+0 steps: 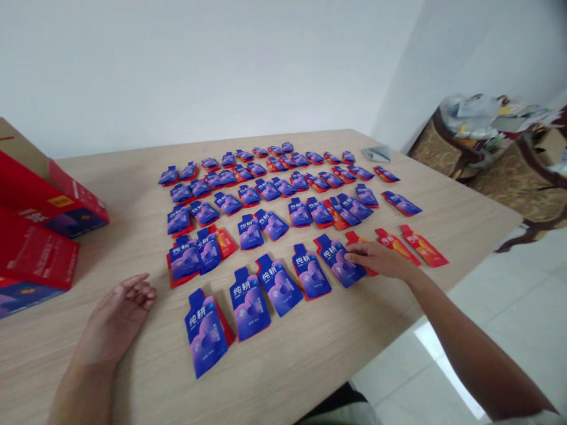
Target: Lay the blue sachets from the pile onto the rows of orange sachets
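Several blue-and-purple pouches lie in rows on a wooden table, many stacked over red-orange pouches. My right hand lies flat, fingers stretched out, on a red pouch and touches the edge of a blue pouch in the front row. To its right lie two bare red-orange pouches. My left hand rests on the table, palm turned inward with fingers loosely curled, holding nothing. The nearest pouch to it is the big blue one at the front.
Red cardboard boxes stand at the table's left edge, one open. A grey crumpled wrapper lies at the far right corner. Beyond the table's right edge are a tiled floor and a cluttered patterned armchair.
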`<state>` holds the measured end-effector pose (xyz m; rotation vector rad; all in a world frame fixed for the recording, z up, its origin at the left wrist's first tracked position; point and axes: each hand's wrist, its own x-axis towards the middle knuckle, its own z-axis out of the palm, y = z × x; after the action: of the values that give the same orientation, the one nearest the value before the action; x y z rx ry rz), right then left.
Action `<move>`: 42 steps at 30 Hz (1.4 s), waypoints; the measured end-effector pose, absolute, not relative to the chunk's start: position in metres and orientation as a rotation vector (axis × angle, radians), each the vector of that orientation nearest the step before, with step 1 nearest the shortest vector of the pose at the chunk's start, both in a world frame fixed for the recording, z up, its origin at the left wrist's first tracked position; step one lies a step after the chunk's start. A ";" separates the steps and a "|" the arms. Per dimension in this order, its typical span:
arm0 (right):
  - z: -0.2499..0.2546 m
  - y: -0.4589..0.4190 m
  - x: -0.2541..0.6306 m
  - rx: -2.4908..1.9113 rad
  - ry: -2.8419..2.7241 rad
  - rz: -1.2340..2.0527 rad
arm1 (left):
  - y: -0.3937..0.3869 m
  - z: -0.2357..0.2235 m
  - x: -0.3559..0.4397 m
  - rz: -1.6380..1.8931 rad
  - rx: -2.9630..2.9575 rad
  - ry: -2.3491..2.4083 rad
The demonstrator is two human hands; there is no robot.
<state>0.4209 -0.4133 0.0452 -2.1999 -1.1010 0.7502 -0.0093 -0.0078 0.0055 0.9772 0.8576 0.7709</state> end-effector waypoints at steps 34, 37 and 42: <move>0.053 -0.420 0.398 -2.399 -0.914 0.039 | -0.008 -0.007 -0.009 0.854 1.099 0.838; 0.073 -0.409 0.366 -2.304 -1.031 -0.017 | -0.010 -0.007 -0.007 0.861 1.104 0.849; 0.101 -0.375 0.299 -2.026 -1.597 0.126 | -0.016 -0.006 -0.004 0.928 1.097 0.839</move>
<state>0.2986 -0.3750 0.1013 -2.0259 -1.5974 0.1255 -0.0042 -0.0163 -0.0064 1.0973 0.8394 0.9284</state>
